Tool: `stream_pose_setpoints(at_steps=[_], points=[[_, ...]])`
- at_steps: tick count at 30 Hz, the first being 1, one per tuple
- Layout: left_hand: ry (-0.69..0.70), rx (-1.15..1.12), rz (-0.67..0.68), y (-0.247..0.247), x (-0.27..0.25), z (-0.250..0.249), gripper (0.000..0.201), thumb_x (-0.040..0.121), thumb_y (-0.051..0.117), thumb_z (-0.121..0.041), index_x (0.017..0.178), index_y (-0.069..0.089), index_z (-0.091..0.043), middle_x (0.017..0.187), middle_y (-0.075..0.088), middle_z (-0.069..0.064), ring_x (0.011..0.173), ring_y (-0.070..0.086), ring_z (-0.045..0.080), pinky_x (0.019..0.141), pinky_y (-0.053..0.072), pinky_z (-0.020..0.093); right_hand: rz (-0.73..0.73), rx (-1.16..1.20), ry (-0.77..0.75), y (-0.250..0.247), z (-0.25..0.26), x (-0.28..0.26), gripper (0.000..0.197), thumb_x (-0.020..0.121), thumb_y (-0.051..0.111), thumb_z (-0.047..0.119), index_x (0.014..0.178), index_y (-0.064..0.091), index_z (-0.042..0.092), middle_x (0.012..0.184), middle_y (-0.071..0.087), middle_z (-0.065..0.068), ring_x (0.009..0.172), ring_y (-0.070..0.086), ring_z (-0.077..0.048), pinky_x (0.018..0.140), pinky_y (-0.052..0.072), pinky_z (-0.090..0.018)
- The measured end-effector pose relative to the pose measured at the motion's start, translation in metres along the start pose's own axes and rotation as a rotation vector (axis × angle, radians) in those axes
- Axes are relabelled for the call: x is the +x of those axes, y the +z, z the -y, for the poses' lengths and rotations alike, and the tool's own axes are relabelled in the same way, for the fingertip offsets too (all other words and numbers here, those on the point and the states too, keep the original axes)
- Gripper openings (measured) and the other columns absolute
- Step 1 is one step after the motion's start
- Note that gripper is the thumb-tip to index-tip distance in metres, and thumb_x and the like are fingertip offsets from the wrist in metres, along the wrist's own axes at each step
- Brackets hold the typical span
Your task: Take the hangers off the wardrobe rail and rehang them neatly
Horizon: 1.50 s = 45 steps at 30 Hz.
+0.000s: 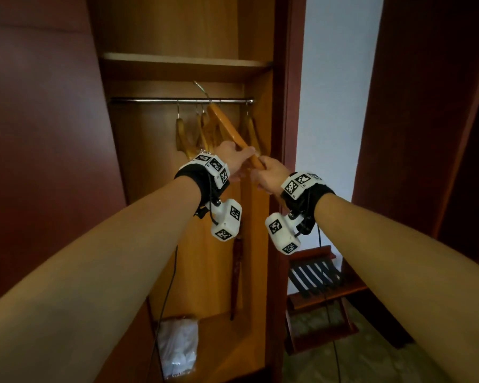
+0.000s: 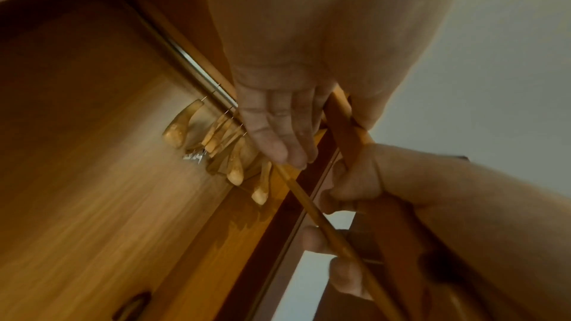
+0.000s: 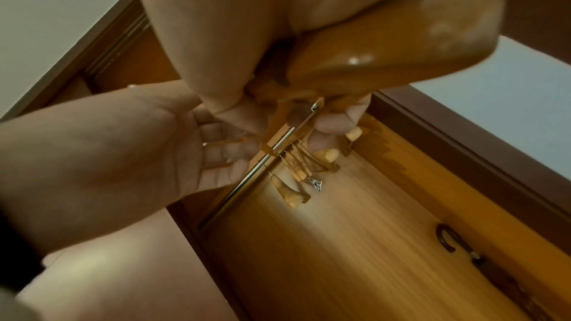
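Note:
A wooden hanger (image 1: 227,125) tilts steeply in front of the wardrobe rail (image 1: 150,100), with its metal hook (image 1: 199,87) lifted above the rail. My left hand (image 1: 234,157) holds the hanger's arm (image 2: 343,118) between thumb and nearly straight fingers (image 2: 278,131). My right hand (image 1: 268,174) grips the lower end of the same hanger (image 3: 386,53), fingers (image 3: 330,122) curled round its arm and thin crossbar (image 2: 309,204). Several other wooden hangers (image 1: 181,134) hang on the rail (image 3: 247,180), bunched unevenly, one apart at the right (image 1: 250,128).
A shelf (image 1: 183,62) sits close above the rail. A white plastic bag (image 1: 177,346) lies on the wardrobe floor and a dark umbrella (image 1: 237,272) stands in its corner. The wardrobe door (image 1: 39,134) is at my left, a folding wooden rack (image 1: 315,286) at the right.

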<state>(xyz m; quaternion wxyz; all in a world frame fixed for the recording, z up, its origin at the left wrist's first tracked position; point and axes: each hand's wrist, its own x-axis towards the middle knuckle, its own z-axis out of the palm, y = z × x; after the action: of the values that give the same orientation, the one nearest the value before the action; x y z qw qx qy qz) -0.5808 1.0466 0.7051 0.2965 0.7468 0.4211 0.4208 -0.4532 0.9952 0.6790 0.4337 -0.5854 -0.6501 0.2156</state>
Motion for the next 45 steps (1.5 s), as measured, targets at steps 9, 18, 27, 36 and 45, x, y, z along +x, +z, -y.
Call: stream_pose_setpoints(at_steps=[9, 18, 27, 36, 45], points=[[0.177, 0.340, -0.059, 0.014, 0.082, 0.009, 0.032, 0.097, 0.048, -0.045, 0.097, 0.060, -0.016, 0.088, 0.069, 0.004, 0.077, 0.069, 0.021, 0.074, 0.059, 0.044, -0.182, 0.036, 0.013, 0.006, -0.028, 0.092, 0.014, 0.094, 0.048, 0.032, 0.101, 0.051, 0.020, 0.089, 0.063, -0.008, 0.077, 0.065, -0.027, 0.068, 0.056, -0.039], [0.264, 0.459, -0.019, 0.006, 0.188, 0.059, 0.022, 0.094, 0.052, -0.040, 0.103, 0.061, -0.021, 0.081, 0.069, 0.000, 0.072, 0.068, 0.017, 0.074, 0.059, 0.039, -0.229, -0.009, 0.074, 0.007, -0.050, 0.194, 0.019, 0.096, 0.047, 0.029, 0.111, 0.047, 0.017, 0.086, 0.060, -0.010, 0.058, 0.058, -0.024, 0.037, 0.037, -0.022], [0.245, 0.558, 0.026, -0.032, 0.307, 0.107, 0.025, 0.089, 0.059, -0.035, 0.110, 0.063, -0.020, 0.106, 0.065, 0.002, 0.097, 0.061, 0.020, 0.088, 0.052, 0.038, -0.212, 0.090, 0.255, 0.023, -0.046, 0.304, 0.020, 0.097, 0.049, 0.025, 0.115, 0.044, 0.019, 0.098, 0.057, -0.011, 0.073, 0.062, -0.027, 0.043, 0.044, -0.025], [0.197, 0.612, 0.157, -0.045, 0.365, 0.136, 0.037, 0.089, 0.062, -0.037, 0.123, 0.057, -0.022, 0.118, 0.059, 0.002, 0.100, 0.060, 0.020, 0.088, 0.054, 0.037, -0.221, 0.211, 0.307, 0.029, -0.050, 0.379, 0.030, 0.094, 0.051, 0.015, 0.123, 0.050, 0.008, 0.082, 0.058, -0.009, 0.077, 0.063, -0.028, 0.058, 0.056, -0.031], [0.165, 0.644, 0.199, -0.036, 0.398, 0.134, 0.046, 0.091, 0.062, -0.034, 0.133, 0.051, -0.022, 0.126, 0.058, 0.002, 0.091, 0.055, 0.015, 0.063, 0.042, 0.020, -0.199, 0.243, 0.369, 0.023, -0.059, 0.427, 0.026, 0.096, 0.051, 0.019, 0.118, 0.054, 0.006, 0.077, 0.059, -0.010, 0.074, 0.063, -0.027, 0.086, 0.057, -0.045]])
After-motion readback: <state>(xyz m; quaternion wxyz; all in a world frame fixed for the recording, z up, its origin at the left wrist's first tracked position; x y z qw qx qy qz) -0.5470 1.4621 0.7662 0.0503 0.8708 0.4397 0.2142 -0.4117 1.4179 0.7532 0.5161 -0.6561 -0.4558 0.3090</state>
